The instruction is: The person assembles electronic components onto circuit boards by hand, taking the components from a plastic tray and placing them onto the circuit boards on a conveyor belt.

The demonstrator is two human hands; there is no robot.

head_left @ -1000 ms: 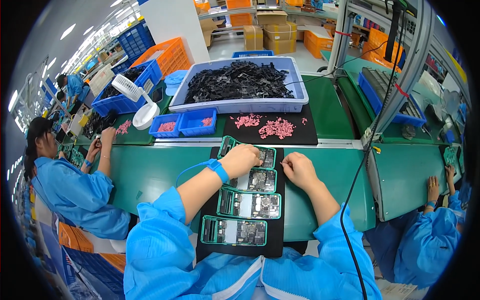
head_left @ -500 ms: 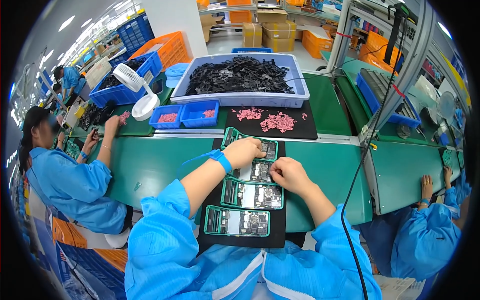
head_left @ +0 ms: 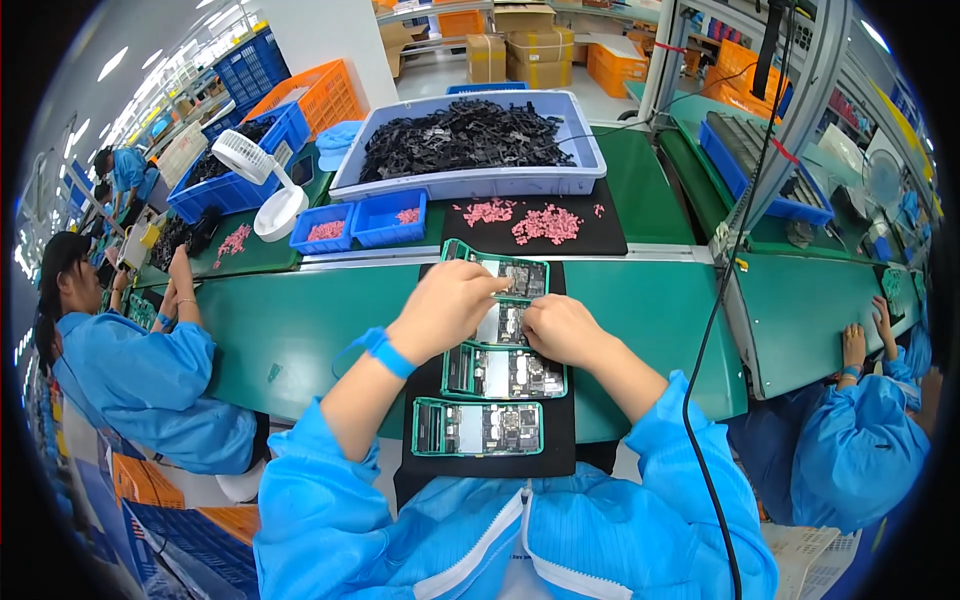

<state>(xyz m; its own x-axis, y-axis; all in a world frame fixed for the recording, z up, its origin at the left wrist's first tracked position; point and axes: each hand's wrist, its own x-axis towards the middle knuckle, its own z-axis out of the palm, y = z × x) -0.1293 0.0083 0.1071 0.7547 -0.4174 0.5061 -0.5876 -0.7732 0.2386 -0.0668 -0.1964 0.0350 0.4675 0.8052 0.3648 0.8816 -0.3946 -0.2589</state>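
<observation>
Several open phone bodies in green frames lie in a column on a black mat (head_left: 425,468). My left hand (head_left: 447,306), with a blue band at its wrist, reaches over the farthest phone (head_left: 523,279). Its thumb and forefinger are pinched together at that phone's bare circuit board; anything between them is too small to make out. My right hand (head_left: 566,331) is closed at the right end of the second phone (head_left: 507,323), its fingertips hidden by the hand. Closer to me lie the third phone (head_left: 522,374) and the nearest phone (head_left: 513,428), both untouched.
Past the phones, small pink pieces (head_left: 547,225) lie on a black mat, beside two small blue trays (head_left: 388,217). A large pale bin (head_left: 470,182) holds black parts behind them. A white fan (head_left: 281,212) stands left. A black cable (head_left: 703,345) hangs at right. Co-workers sit on both sides.
My left hand has drawn back leftward, uncovering more of the farthest phone's board. My right hand has shifted slightly away from me along the second phone. The whole view has tilted a little.
</observation>
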